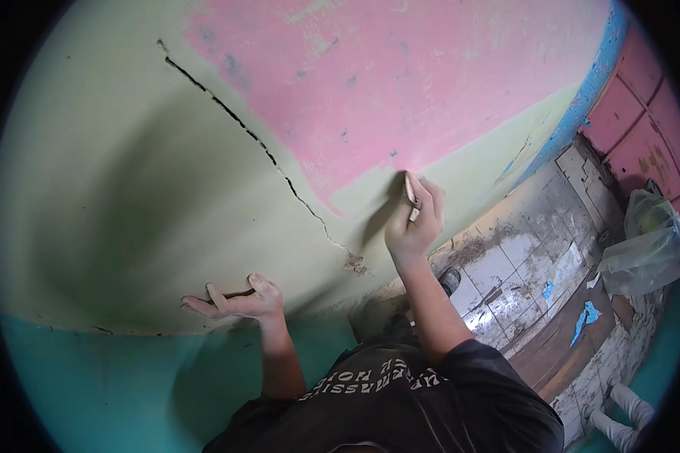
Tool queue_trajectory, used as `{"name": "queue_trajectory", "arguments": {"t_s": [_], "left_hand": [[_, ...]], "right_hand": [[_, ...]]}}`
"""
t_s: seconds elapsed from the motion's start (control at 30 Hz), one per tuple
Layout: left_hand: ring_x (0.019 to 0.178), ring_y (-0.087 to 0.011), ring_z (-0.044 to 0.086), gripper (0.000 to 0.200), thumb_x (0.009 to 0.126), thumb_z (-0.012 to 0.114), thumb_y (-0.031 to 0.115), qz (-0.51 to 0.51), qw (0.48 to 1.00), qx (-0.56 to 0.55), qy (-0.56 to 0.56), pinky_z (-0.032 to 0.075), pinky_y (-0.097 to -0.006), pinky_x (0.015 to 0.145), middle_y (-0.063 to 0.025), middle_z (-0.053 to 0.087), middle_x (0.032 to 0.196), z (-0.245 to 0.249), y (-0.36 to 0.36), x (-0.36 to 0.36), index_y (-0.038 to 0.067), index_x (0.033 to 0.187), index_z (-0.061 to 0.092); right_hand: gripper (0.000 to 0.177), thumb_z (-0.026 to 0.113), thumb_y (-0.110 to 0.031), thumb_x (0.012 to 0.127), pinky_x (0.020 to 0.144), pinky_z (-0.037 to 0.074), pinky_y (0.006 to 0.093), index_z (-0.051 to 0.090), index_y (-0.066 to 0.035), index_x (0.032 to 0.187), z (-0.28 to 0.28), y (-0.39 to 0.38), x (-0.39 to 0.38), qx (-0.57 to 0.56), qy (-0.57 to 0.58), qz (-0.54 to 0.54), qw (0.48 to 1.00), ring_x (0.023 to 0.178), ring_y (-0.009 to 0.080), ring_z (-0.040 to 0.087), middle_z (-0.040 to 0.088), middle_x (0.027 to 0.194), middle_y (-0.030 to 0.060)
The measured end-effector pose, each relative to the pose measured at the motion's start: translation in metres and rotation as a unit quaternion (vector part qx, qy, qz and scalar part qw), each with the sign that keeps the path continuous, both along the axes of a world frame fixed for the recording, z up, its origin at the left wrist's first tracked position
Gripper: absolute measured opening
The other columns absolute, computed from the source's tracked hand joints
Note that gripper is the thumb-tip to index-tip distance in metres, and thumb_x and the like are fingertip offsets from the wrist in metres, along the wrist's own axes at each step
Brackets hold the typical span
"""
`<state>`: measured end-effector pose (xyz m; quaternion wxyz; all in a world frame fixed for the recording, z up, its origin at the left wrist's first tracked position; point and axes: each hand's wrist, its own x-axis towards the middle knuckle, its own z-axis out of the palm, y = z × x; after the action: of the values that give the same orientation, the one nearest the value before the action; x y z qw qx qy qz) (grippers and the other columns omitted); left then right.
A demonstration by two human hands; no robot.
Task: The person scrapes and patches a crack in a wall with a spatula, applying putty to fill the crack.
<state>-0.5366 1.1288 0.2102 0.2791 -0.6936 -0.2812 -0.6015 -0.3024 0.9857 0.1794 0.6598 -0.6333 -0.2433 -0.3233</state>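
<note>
Largest before us is the pale green wall (204, 189), filling the left and centre of the frame; we judge it rigid and fixed, best met with light, even pressure. Across its upper middle spreads a pink patch (400, 83), scuffed in places, and we would treat that coat as a thin, brittle skin. The teal band (113, 377) lies at lower left. A dark crack (272, 158) slants from upper left towards the centre; its lips may chip, so we would not bear on them.

Next in size come our hands. The right hand (417, 217), right of centre, has its fingers curled and pinching at the pink's lower edge. The left hand (253, 303), below and left of centre, has its fingers spread and seems to hold nothing; whether it touches the wall, we cannot tell.

The crumbled spot (355, 264) at the crack's lower end looks fragile.

Smallest is what seems a thin pale piece (410, 189) between the right fingertips, mostly hidden. We expect it to be light and fairly stiff, perhaps slippery with dust, and best held by its back edge, between thumb and fingers.
</note>
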Motion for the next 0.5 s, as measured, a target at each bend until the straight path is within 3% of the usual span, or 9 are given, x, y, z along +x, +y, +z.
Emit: {"name": "queue_trajectory", "arguments": {"t_s": [0.07,0.17,0.2,0.3,0.37,0.5], "left_hand": [[0.151,-0.0526,0.014,0.070,0.105,0.049,0.051,0.000,1.000,-0.003,-0.003,0.018,-0.0704,0.117,-0.0364,0.016,0.160,-0.002,0.000,0.000,-0.005,0.146,0.036],[0.151,-0.0522,0.014,0.071,0.105,0.048,0.052,0.008,1.000,-0.008,-0.001,0.017,-0.0701,0.116,-0.0364,0.015,0.161,-0.004,-0.001,-0.001,-0.005,0.145,0.037],[0.151,-0.0522,0.015,0.071,0.105,0.048,0.052,0.007,1.000,-0.007,0.001,0.017,-0.0700,0.116,-0.0364,0.016,0.161,-0.004,-0.002,-0.003,-0.005,0.145,0.037],[0.151,-0.0520,0.015,0.071,0.105,0.047,0.053,0.002,1.000,-0.002,0.001,0.018,-0.0698,0.115,-0.0364,0.016,0.161,-0.002,-0.001,-0.002,-0.005,0.145,0.037],[0.151,-0.0520,0.015,0.071,0.105,0.047,0.053,0.008,1.000,-0.004,-0.003,0.019,-0.0695,0.115,-0.0363,0.017,0.161,-0.003,-0.002,0.000,-0.005,0.145,0.037],[0.152,-0.0526,0.009,0.070,0.104,0.048,0.055,-0.014,1.000,-0.023,-0.004,0.014,-0.0740,0.118,-0.0354,0.012,0.162,-0.006,-0.002,-0.002,-0.001,0.144,0.036]], "right_hand": [[0.044,0.061,0.015,0.077,0.086,0.053,0.0430,0.069,0.004,0.118,-0.003,0.003,-0.006,0.018,0.068,0.014,0.997,0.095,0.0357,0.065,0.067,0.109,0.0199],[0.038,0.061,0.017,0.084,0.078,0.054,0.0319,0.070,0.002,0.118,0.047,0.015,-0.019,0.040,-0.049,0.009,0.998,0.090,0.0263,0.067,0.067,0.104,0.0179],[0.045,0.061,0.014,0.075,0.086,0.054,0.0432,0.069,0.004,0.118,0.053,0.016,-0.025,0.056,-0.016,0.053,0.997,0.094,0.0354,0.065,0.068,0.107,0.0207],[0.045,0.062,0.013,0.074,0.085,0.054,0.0416,0.069,0.005,0.118,0.029,0.001,-0.012,-0.012,-0.035,0.010,0.999,0.094,0.0348,0.065,0.068,0.106,0.0203],[0.040,0.062,0.014,0.077,0.080,0.053,0.0382,0.069,0.005,0.116,0.006,-0.001,-0.005,0.008,0.019,0.026,0.999,0.091,0.0334,0.065,0.068,0.105,0.0198],[0.039,0.063,0.015,0.078,0.076,0.053,0.0365,0.068,0.005,0.115,0.029,0.012,-0.012,0.046,-0.007,0.020,0.999,0.090,0.0316,0.064,0.068,0.103,0.0187]]}}
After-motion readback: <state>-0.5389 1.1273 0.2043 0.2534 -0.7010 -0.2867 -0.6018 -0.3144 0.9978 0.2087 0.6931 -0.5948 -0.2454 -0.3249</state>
